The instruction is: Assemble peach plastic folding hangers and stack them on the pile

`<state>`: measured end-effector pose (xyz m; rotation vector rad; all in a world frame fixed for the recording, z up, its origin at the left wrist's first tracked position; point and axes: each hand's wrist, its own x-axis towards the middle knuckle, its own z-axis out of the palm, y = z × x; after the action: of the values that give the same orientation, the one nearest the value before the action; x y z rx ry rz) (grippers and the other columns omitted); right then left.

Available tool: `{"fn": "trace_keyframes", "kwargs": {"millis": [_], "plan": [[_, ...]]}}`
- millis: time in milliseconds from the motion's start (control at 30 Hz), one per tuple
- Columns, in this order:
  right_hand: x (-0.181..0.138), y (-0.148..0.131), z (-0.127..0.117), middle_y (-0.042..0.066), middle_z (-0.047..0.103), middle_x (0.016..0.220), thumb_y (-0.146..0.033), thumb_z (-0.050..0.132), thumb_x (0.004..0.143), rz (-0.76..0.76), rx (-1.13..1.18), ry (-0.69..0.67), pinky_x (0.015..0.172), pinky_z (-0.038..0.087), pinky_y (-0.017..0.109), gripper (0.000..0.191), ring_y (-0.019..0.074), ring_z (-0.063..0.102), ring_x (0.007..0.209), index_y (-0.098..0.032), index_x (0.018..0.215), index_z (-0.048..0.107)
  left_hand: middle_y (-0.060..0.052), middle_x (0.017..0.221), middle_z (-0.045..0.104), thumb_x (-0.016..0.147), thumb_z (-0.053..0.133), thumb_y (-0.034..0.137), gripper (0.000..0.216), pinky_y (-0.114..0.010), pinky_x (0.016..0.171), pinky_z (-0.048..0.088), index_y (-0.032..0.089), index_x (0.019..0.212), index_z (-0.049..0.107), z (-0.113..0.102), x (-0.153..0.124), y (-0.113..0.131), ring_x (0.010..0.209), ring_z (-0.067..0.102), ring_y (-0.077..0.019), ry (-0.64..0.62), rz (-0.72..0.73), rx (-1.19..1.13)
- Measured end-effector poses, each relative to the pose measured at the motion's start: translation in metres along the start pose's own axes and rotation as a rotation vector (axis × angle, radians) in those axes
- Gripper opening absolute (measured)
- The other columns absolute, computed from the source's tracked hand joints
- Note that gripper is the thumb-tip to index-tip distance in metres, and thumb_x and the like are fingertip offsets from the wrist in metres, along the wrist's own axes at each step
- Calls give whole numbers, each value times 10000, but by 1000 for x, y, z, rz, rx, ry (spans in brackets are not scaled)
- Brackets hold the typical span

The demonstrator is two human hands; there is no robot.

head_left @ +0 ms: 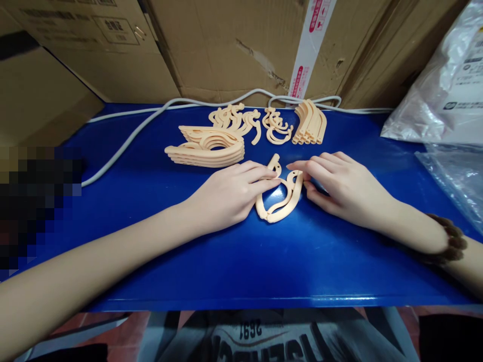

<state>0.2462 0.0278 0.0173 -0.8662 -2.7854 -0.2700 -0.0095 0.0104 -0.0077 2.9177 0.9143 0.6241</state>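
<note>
On the blue table [226, 261] lies a set of peach plastic hanger pieces [281, 201], curved arms joined with a hook part. My left hand [230, 193] rests palm down beside them, its fingertips pressing the hook end. My right hand [339, 188] lies on the other side, its fingers pinching the upper end of a curved arm. Both hands touch the pieces against the table top.
Behind my hands are a stack of finished peach hangers [206, 146], a pile of hook parts [236, 119], more hooks [277, 128] and a bundle of curved arms [310, 123]. A white cable [124, 143] crosses the back. Cardboard boxes [226, 45] line the rear; plastic bags [441, 90] sit right.
</note>
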Motion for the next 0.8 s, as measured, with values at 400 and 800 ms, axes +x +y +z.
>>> {"fn": "trace_keyframes", "kwargs": {"millis": [400,800], "plan": [[1,0,-2,104,665,942,-415,402,1014,3,59,-14,760,387,349,422,231,588,825,-99,1209,604,-149,1414,512,895,486,153,515,-462,1185,331,90,1405,459,0,1,1,1370,411,-278,7,-71,-113],[-1,-5,-1,162,615,1250,-570,550,918,-88,310,-35,892,443,402,640,275,580,1058,-119,1369,486,-198,1507,440,860,646,437,800,-487,1183,324,59,1486,323,4,-1,-1,1411,405,-312,-23,-82,-182]]}}
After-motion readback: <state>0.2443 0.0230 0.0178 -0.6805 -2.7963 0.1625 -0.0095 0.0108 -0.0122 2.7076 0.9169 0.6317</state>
